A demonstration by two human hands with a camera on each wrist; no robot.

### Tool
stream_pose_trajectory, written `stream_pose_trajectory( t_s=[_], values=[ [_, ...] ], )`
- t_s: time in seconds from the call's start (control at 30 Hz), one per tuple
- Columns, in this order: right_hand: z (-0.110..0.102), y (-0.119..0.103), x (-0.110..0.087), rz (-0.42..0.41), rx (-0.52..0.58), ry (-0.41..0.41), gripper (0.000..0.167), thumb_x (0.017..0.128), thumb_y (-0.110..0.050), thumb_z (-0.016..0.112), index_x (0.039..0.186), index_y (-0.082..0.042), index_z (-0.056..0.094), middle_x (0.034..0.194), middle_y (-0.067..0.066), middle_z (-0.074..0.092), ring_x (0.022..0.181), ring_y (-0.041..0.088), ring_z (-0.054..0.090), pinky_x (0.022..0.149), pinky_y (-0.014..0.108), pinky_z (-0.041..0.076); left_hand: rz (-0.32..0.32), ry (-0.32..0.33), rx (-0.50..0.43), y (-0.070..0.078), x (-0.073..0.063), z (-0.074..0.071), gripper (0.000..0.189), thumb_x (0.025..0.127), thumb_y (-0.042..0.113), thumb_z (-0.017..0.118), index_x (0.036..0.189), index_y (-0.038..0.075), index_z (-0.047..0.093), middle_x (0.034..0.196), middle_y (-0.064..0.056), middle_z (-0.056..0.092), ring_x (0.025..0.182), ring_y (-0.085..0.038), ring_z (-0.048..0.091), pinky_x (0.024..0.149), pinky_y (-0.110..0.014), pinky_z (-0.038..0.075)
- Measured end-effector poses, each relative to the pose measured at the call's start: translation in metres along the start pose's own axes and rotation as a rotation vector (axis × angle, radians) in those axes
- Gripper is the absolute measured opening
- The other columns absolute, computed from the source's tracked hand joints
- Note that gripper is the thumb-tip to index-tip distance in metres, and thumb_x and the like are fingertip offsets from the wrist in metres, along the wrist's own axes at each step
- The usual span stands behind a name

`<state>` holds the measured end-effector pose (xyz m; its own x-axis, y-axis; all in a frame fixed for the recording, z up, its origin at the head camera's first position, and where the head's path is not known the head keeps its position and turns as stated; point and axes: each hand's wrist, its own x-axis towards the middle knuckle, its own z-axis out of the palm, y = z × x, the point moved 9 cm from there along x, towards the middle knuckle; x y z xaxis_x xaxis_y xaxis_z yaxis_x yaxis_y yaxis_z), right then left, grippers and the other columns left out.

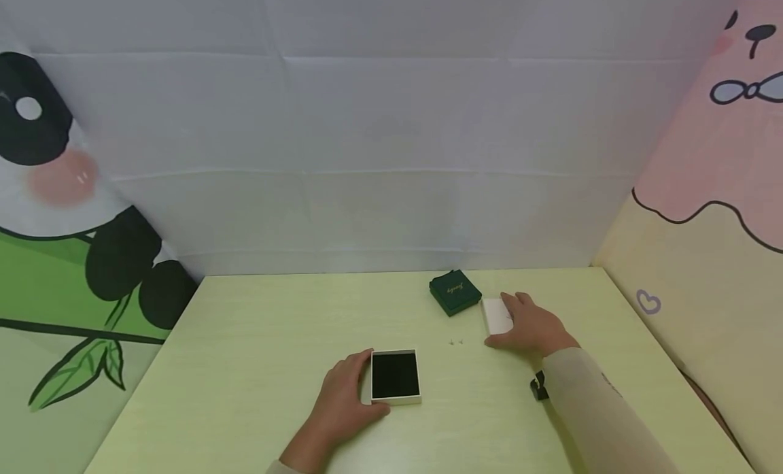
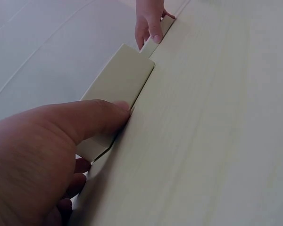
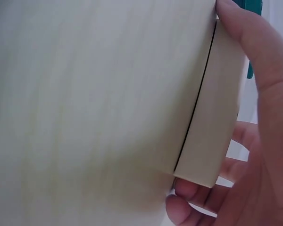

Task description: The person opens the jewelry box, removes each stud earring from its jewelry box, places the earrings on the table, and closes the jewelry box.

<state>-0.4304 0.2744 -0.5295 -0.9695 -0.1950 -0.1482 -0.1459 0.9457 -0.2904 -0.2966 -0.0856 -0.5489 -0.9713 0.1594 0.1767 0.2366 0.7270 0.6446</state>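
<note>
A small white box (image 1: 395, 400) with a black inner pad (image 1: 395, 375) lies on the table, its black side facing up. My left hand (image 1: 347, 400) grips it from the left, thumb at the near side and fingers at the far side. In the left wrist view the thumb presses the pale side of the box (image 2: 125, 70). Further back on the right, my right hand (image 1: 535, 328) holds a flat white box lid (image 1: 495, 316) by its edges. In the right wrist view, the lid's side wall (image 3: 210, 108) sits between thumb and fingers, down at the tabletop.
A dark green box (image 1: 455, 292) with gold lettering stands just left of the lid. Two tiny pieces (image 1: 456, 342), too small to make out, lie on the pale table (image 1: 245, 365) between the hands. A white cloth wall (image 1: 367, 215) rises behind the table.
</note>
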Motion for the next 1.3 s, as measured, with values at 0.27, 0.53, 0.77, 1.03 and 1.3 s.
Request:
stream_pose_trajectory(
  t_s=[0.27,0.53,0.77,1.03,1.3],
  values=[
    [0.0003,0.002,0.0008,-0.033,0.058,-0.003,0.118,0.075,-0.069,0.08,0.162,-0.009,0.029,0.159,0.02,0.031,0.121,0.039,0.052,0.094,0.06,0.047,-0.001,-0.001,-0.008,-0.0016,0.0011,0.0015,0.094,0.068,0.038,0.091,0.148,0.013,0.048,0.135,-0.003,0.059,0.123,-0.031,0.052,0.108,-0.056,0.037],
    [0.0013,0.0046,0.0035,-0.099,0.091,-0.014,0.116,0.075,-0.069,0.081,0.161,-0.009,0.031,0.163,0.022,0.024,0.137,0.046,0.042,0.101,0.064,0.043,-0.018,-0.006,-0.004,-0.0008,-0.0005,0.0012,0.095,0.068,0.037,0.091,0.149,0.013,0.047,0.136,-0.003,0.059,0.124,-0.03,0.052,0.108,-0.054,0.037],
    [0.0018,0.0063,0.0034,-0.121,0.112,-0.02,0.115,0.075,-0.066,0.082,0.161,-0.009,0.032,0.158,0.02,0.033,0.129,0.04,0.048,0.101,0.06,0.044,-0.013,-0.005,-0.003,0.002,-0.0007,-0.0013,0.095,0.068,0.037,0.091,0.149,0.011,0.048,0.135,-0.004,0.059,0.122,-0.03,0.053,0.107,-0.055,0.038],
    [-0.0003,0.007,0.0022,-0.122,0.129,-0.01,0.113,0.075,-0.064,0.084,0.159,-0.007,0.035,0.154,0.02,0.036,0.127,0.039,0.049,0.102,0.06,0.044,-0.011,-0.004,0.003,0.0023,-0.0011,-0.0021,0.095,0.068,0.039,0.091,0.148,0.012,0.048,0.135,-0.005,0.059,0.122,-0.03,0.053,0.107,-0.055,0.038],
    [0.0003,0.0069,0.0018,-0.108,0.145,-0.01,0.113,0.073,-0.064,0.085,0.158,-0.008,0.036,0.152,0.019,0.038,0.121,0.036,0.051,0.101,0.058,0.044,-0.012,-0.002,0.003,0.004,-0.0016,-0.0033,0.095,0.068,0.038,0.092,0.148,0.011,0.048,0.134,-0.005,0.059,0.122,-0.03,0.053,0.107,-0.055,0.038]
  ],
)
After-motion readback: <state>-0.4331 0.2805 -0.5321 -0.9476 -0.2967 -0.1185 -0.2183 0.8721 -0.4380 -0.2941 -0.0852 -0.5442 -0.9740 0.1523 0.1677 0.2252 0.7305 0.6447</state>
